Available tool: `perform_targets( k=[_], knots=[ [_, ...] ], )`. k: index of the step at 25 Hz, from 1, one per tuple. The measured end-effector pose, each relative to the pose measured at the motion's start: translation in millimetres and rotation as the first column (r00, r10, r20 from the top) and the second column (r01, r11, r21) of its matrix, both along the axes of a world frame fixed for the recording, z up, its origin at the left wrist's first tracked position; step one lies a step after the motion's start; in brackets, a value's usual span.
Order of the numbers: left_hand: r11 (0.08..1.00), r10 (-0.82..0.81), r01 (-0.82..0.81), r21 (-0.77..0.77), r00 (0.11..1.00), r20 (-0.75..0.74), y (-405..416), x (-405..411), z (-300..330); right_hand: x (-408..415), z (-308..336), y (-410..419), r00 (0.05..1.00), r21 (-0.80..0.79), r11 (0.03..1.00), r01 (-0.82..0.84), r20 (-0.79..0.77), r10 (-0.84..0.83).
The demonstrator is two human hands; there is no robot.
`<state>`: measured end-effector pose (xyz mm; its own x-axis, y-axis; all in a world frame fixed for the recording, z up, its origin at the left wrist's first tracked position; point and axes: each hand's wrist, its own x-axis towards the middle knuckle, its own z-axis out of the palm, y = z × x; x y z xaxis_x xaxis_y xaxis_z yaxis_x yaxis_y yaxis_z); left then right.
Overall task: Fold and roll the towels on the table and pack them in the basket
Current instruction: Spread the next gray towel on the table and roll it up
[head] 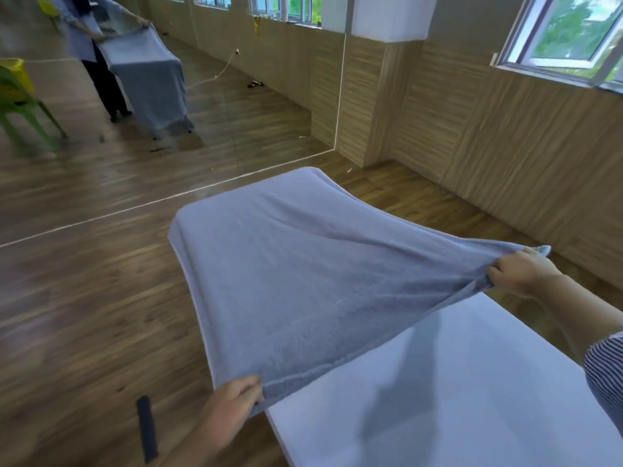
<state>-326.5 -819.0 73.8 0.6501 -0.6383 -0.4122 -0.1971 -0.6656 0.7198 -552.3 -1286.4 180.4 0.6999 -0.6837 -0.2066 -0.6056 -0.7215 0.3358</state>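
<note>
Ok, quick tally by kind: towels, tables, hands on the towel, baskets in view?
Towels: 1, the blue-grey towel held spread over the table end
Tables: 1, the white table
Hands gripping the towel: 2, left hand and right hand
Baskets: 0 in view
Total: 4

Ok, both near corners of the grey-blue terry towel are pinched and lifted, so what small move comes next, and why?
Probably lower both hands to lay the grey-blue terry towel flat on the white table. The left hand and right hand hold its near edge raised while the far part already drapes the table's end, so folding needs it spread flat first.
</note>
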Motion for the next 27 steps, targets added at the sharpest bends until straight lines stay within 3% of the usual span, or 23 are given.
perform_targets(
  k=[2,3,7,16,23,27],
  knots=[
    [0.999,-0.027,0.027,0.023,1.0,0.011,2.4,-45.1,-1.1,-31.0,0.0,1.2,0.987,-0.029,0.993,-0.116,-0.111,0.112],
    [0.999,-0.04,0.04,0.016,0.998,0.037,3.9,-64.8,-2.8,-46.7,-1.1,-5.2,0.966,-0.135,0.964,-0.23,-0.151,0.209],
    [0.995,-0.098,0.095,0.026,0.98,0.175,13.1,-117.9,-15.3,-94.2,-15.5,-1.6,0.99,-0.134,0.981,-0.143,-0.033,0.14],
    [1.0,-0.023,0.023,0.004,0.956,0.291,46.2,-248.5,-23.5,-215.7,-18.7,24.2,0.994,-0.026,0.999,-0.023,0.105,0.026],
    [0.999,-0.027,0.023,0.029,0.985,0.168,62.3,-353.8,-43.8,-309.2,-20.2,38.8,0.995,0.025,0.996,-0.088,0.043,0.087],
    [0.998,0.062,-0.066,0.022,0.985,0.16,56.7,-388.2,-49.2,-331.9,-38.3,19.5,0.979,0.054,0.977,-0.205,0.034,0.203]
  ],
)
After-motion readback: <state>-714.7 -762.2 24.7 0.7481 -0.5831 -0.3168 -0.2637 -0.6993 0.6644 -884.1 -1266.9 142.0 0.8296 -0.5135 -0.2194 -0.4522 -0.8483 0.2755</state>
